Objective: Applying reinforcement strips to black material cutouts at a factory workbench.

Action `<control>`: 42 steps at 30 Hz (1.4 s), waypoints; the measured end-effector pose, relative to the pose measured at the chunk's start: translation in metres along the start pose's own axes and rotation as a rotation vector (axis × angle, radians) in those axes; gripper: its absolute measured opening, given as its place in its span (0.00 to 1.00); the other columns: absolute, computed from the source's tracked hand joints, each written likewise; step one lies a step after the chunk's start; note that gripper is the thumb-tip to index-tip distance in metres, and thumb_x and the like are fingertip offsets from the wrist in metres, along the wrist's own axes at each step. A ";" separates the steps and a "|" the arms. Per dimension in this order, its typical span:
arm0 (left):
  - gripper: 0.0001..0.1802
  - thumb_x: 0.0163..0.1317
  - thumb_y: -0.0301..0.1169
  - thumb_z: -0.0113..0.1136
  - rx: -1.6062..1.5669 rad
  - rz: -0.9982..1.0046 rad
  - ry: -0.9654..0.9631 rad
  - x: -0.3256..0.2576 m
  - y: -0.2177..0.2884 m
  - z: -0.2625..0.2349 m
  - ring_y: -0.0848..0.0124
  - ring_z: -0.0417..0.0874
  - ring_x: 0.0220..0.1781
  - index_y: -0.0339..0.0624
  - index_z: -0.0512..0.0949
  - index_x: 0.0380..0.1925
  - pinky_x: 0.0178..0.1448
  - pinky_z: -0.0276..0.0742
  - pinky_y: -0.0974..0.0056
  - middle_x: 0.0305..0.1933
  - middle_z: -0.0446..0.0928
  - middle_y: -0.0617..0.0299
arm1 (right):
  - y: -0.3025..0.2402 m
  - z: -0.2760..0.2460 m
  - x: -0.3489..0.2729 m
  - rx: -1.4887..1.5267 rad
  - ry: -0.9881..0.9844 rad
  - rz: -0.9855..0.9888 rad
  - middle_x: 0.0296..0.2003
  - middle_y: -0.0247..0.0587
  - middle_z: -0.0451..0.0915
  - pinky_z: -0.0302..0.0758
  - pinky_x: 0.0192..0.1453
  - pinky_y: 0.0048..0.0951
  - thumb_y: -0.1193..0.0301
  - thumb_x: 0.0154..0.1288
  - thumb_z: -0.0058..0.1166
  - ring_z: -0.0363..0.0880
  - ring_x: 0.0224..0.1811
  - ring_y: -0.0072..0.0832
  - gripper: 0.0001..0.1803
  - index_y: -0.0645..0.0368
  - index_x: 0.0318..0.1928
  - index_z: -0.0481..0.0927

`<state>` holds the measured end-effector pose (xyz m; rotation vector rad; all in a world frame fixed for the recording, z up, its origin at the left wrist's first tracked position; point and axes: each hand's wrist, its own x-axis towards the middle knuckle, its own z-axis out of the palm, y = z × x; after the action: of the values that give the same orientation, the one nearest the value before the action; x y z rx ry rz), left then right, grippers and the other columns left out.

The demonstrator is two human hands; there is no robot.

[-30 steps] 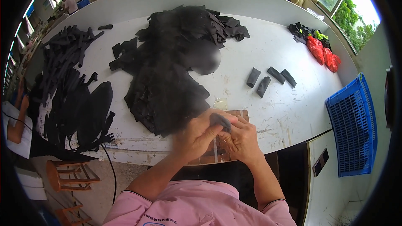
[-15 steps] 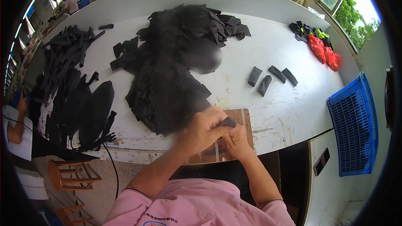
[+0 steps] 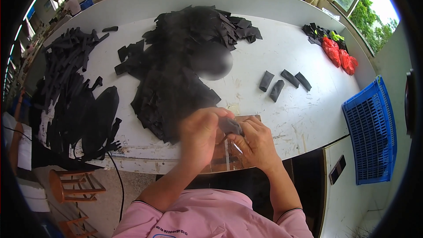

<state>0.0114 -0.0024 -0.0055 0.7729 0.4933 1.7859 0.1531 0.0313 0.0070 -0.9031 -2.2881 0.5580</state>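
Left hand (image 3: 200, 132) and right hand (image 3: 254, 143) pinch a black fabric piece (image 3: 230, 126).

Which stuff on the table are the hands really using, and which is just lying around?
In use:
- left hand and right hand, together holding a small dark piece
- brown board under the hands
- big black pile, close by
- four folded dark pieces

Lying about:
- blue basket
- red bags
- black strips far left
- wooden stool
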 end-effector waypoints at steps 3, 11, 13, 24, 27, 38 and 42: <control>0.11 0.59 0.33 0.50 -0.096 -0.033 0.072 -0.002 -0.003 -0.010 0.67 0.74 0.39 0.36 0.74 0.31 0.48 0.68 0.63 0.36 0.74 0.53 | 0.010 0.010 -0.007 -0.103 -0.077 0.016 0.21 0.44 0.72 0.67 0.27 0.35 0.66 0.54 0.52 0.70 0.25 0.42 0.11 0.61 0.27 0.72; 0.08 0.56 0.28 0.55 0.579 -0.094 -0.174 0.007 0.016 -0.009 0.73 0.74 0.34 0.33 0.76 0.30 0.41 0.69 0.71 0.32 0.76 0.56 | 0.022 0.025 -0.010 -0.037 -0.018 -0.014 0.17 0.41 0.68 0.66 0.23 0.37 0.63 0.53 0.52 0.70 0.21 0.39 0.14 0.59 0.20 0.67; 0.07 0.54 0.27 0.56 0.665 -0.036 -0.193 0.009 0.018 -0.017 0.76 0.75 0.32 0.33 0.76 0.30 0.36 0.69 0.74 0.31 0.77 0.57 | 0.019 0.023 -0.011 -0.023 -0.072 -0.021 0.17 0.41 0.68 0.66 0.23 0.37 0.64 0.54 0.52 0.69 0.21 0.40 0.14 0.59 0.20 0.67; 0.08 0.52 0.22 0.54 0.989 0.274 0.125 -0.022 -0.004 -0.053 0.71 0.76 0.35 0.35 0.73 0.34 0.38 0.70 0.70 0.37 0.75 0.57 | -0.016 -0.020 0.003 0.332 0.233 0.024 0.17 0.38 0.71 0.62 0.20 0.22 0.63 0.62 0.44 0.67 0.15 0.23 0.18 0.67 0.24 0.71; 0.14 0.46 0.20 0.56 1.458 0.266 0.439 -0.033 -0.009 -0.113 0.66 0.75 0.35 0.36 0.72 0.36 0.40 0.71 0.67 0.36 0.73 0.56 | -0.016 -0.025 -0.019 0.583 0.582 0.116 0.15 0.47 0.71 0.63 0.19 0.19 0.57 0.65 0.37 0.67 0.15 0.23 0.25 0.66 0.20 0.67; 0.18 0.43 0.24 0.61 2.067 0.076 0.025 -0.045 -0.015 -0.146 0.54 0.73 0.41 0.35 0.68 0.36 0.42 0.69 0.58 0.42 0.69 0.47 | 0.083 0.091 -0.294 0.255 0.489 1.080 0.09 0.29 0.62 0.58 0.13 0.19 0.61 0.65 0.40 0.60 0.10 0.16 0.23 0.60 0.14 0.63; 0.10 0.46 0.24 0.59 2.012 0.043 -0.042 -0.042 -0.007 -0.149 0.55 0.77 0.36 0.34 0.72 0.30 0.37 0.73 0.59 0.39 0.72 0.45 | 0.119 0.099 -0.311 0.290 0.129 1.401 0.14 0.44 0.73 0.69 0.18 0.27 0.60 0.62 0.45 0.74 0.15 0.30 0.21 0.65 0.18 0.68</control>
<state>-0.0805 -0.0341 -0.1263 2.0201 2.2860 0.7224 0.3229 -0.1263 -0.2521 -2.2003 -1.0838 1.2607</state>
